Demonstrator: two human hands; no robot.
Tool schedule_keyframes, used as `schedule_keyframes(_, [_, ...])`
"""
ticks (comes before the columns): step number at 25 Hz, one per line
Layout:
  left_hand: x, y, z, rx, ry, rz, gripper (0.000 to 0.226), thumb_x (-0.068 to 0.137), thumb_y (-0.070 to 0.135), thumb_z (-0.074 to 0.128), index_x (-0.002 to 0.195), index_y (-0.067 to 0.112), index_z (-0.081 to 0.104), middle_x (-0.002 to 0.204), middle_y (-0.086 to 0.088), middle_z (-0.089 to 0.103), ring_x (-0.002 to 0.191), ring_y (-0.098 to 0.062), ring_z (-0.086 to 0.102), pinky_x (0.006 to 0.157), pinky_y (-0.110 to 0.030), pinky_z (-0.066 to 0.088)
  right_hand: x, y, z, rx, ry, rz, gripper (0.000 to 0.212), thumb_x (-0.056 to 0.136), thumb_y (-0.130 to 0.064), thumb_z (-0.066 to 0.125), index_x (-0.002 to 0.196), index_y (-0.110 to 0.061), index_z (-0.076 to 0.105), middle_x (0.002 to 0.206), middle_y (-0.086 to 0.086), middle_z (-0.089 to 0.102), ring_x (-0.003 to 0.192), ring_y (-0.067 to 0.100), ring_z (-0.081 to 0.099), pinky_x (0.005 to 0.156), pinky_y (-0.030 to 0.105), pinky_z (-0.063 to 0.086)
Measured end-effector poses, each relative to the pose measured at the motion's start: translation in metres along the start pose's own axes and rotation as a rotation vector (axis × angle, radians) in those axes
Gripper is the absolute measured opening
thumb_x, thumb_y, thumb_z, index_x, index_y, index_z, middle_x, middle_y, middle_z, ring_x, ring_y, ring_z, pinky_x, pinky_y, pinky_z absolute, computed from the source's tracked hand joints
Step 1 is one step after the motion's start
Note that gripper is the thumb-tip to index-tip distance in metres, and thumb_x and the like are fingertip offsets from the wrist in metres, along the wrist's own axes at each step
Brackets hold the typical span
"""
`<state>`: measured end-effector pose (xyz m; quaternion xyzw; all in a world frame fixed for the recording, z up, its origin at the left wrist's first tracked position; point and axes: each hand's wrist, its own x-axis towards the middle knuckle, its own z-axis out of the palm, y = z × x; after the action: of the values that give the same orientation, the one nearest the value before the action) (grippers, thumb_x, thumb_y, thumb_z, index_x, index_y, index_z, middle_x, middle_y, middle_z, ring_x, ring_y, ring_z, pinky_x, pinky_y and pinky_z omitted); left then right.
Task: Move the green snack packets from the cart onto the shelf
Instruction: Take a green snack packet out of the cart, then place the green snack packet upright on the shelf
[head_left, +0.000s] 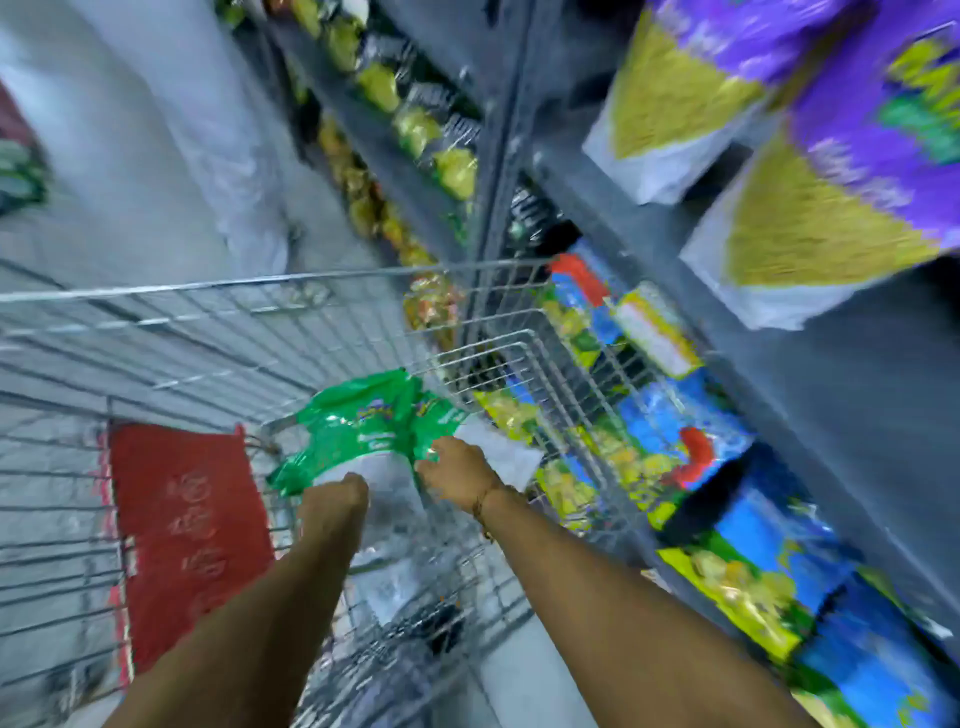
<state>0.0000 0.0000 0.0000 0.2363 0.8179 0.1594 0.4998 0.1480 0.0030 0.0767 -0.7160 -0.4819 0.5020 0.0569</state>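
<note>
Both arms reached down into the wire cart, frame heavily motion-blurred. Left hand was closed on the clear lower end of a green snack packet, right hand gripped a 2nd green packet beside it; exact finger positions couldn't be told. Both packets sat inside the cart, beside its red panel, with the shelf of bagged snacks to the right.

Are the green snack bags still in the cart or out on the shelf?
Still in the cart: both hands, left hand and right hand, grip the green packets inside the wire cart.
</note>
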Motion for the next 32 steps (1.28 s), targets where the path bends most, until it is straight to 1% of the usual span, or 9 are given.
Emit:
schedule_keyframes(4, [0.050, -0.024, 0.001, -0.119, 0.030, -0.125, 0.068, 0.084, 0.047, 0.037, 0.120, -0.008, 0.051, 0.128, -0.031, 0.054, 0.114, -0.042, 0.056, 0.097, -0.048, 0.050, 0.061, -0.002, 0.058, 0.169, -0.066, 0.132, 0.025, 0.088, -0.023, 0.053, 0.070, -0.006, 0.052, 0.113, 0.028, 0.062, 0.094, 0.025, 0.058, 0.070, 0.033, 0.046])
schedule_keyframes(8, [0.083, -0.048, 0.011, -0.187, 0.077, -0.102, 0.098, 0.069, 0.074, 0.032, 0.108, -0.014, 0.053, 0.106, -0.040, 0.061, 0.092, -0.051, 0.062, 0.084, -0.063, 0.049, 0.073, -0.011, 0.076, 0.312, 0.012, 0.230, 0.032, 0.086, -0.021, 0.056, 0.108, 0.002, 0.059, 0.120, 0.021, 0.062, 0.113, 0.033, 0.058, 0.089, 0.034, 0.047])
schedule_keyframes(11, [0.026, -0.016, 0.008, -0.303, 0.151, -0.062, 0.090, 0.072, 0.073, 0.033, 0.122, 0.000, 0.044, 0.124, -0.033, 0.057, 0.111, -0.047, 0.057, 0.097, -0.060, 0.046, 0.058, -0.014, 0.050, 0.342, 0.025, 0.281, 0.036, 0.086, -0.020, 0.058, 0.114, 0.002, 0.058, 0.119, 0.019, 0.061, 0.113, 0.031, 0.057, 0.089, 0.032, 0.046])
schedule_keyframes(14, [-0.051, 0.032, 0.009, -0.308, 0.203, 0.049, 0.061, 0.094, 0.040, 0.037, 0.132, -0.007, 0.034, 0.138, -0.032, 0.044, 0.126, -0.043, 0.044, 0.107, -0.044, 0.036, 0.028, -0.019, 0.007, 0.461, 0.097, 0.228, 0.006, 0.077, -0.012, 0.065, 0.073, -0.008, 0.064, 0.072, 0.007, 0.064, 0.078, 0.022, 0.055, 0.067, 0.034, 0.045])
schedule_keyframes(17, [-0.114, 0.065, 0.019, -0.380, 0.151, 0.234, 0.053, 0.097, 0.031, 0.035, 0.128, -0.011, 0.037, 0.136, -0.034, 0.044, 0.126, -0.043, 0.042, 0.101, -0.037, 0.032, -0.013, -0.016, -0.041, 0.684, 0.277, 0.129, 0.036, 0.076, -0.010, 0.065, 0.044, -0.016, 0.049, 0.026, -0.011, 0.045, 0.040, 0.007, 0.043, 0.037, 0.016, 0.032])
schedule_keyframes(22, [-0.217, 0.110, 0.036, -0.454, 0.041, 0.809, 0.035, 0.092, 0.026, 0.038, 0.109, -0.002, 0.051, 0.098, -0.020, 0.055, 0.092, -0.025, 0.052, 0.084, -0.032, 0.034, -0.111, -0.001, -0.107, 1.003, 0.701, -0.202, 0.004, 0.073, -0.023, 0.050, 0.071, -0.019, 0.049, 0.061, -0.005, 0.046, 0.039, -0.003, 0.041, 0.038, 0.010, 0.035])
schedule_keyframes(25, [-0.285, 0.124, 0.064, -0.498, -0.198, 1.118, 0.018, 0.087, 0.042, 0.035, 0.083, 0.026, 0.044, 0.069, -0.006, 0.046, 0.064, -0.006, 0.048, 0.064, -0.022, 0.041, -0.185, 0.027, -0.145, 1.060, 1.021, -0.522, 0.021, 0.083, -0.016, 0.049, 0.103, -0.011, 0.052, 0.077, -0.003, 0.053, 0.058, -0.011, 0.048, 0.058, 0.005, 0.042])
schedule_keyframes(29, [-0.364, 0.125, 0.119, -0.195, -0.489, 1.276, 0.047, 0.091, 0.042, 0.040, 0.121, 0.006, 0.045, 0.103, -0.015, 0.060, 0.089, -0.029, 0.050, 0.084, -0.046, 0.040, -0.252, 0.089, -0.189, 1.059, 1.350, -0.569, 0.044, 0.076, -0.037, 0.057, 0.115, -0.018, 0.051, 0.113, 0.008, 0.060, 0.103, 0.015, 0.057, 0.097, 0.035, 0.045])
schedule_keyframes(32, [-0.407, 0.134, 0.166, -0.045, -0.636, 1.352, 0.033, 0.082, 0.050, 0.035, 0.104, 0.031, 0.051, 0.089, -0.031, 0.060, 0.088, -0.045, 0.059, 0.081, -0.057, 0.049, -0.286, 0.137, -0.231, 1.035, 1.460, -0.578, 0.022, 0.086, -0.010, 0.058, 0.100, -0.025, 0.051, 0.099, 0.000, 0.061, 0.082, -0.006, 0.059, 0.078, 0.009, 0.047])
